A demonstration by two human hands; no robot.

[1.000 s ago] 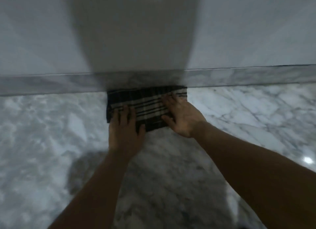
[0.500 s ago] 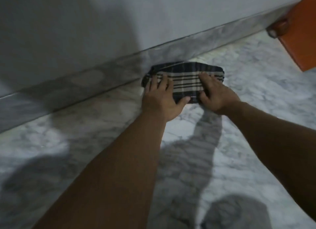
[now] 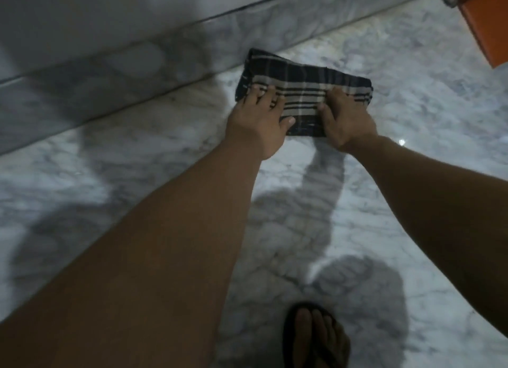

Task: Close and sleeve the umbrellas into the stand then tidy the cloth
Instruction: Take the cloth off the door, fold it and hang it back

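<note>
The folded cloth point(image 3: 303, 91) is pressed flat by the left hand point(image 3: 257, 123) and right hand point(image 3: 345, 120) (fingers straight), its far-left corner touching the baseboard point(image 3: 110, 76); bare floor point(image 3: 412, 98) is seen right.

Folded plaid cloth point(image 3: 302, 91) flat on marble floor point(image 3: 412, 106), far-left corner touching marble skirting point(image 3: 170, 51) at wall base. Left hand point(image 3: 257, 125) palm-down on cloth's left end, fingers spread straight, thumb on near edge. Right hand point(image 3: 347, 123) palm-down on right half, fingers pressed flat, covering near-right corner. Both forearms reach in from bottom of frame. Orange object point(image 3: 486, 24) at top right edge, partly cut off, well apart from cloth. Foot in dark flip-flop point(image 3: 316, 337) at bottom centre. Hand and arm shadows on floor.
</note>
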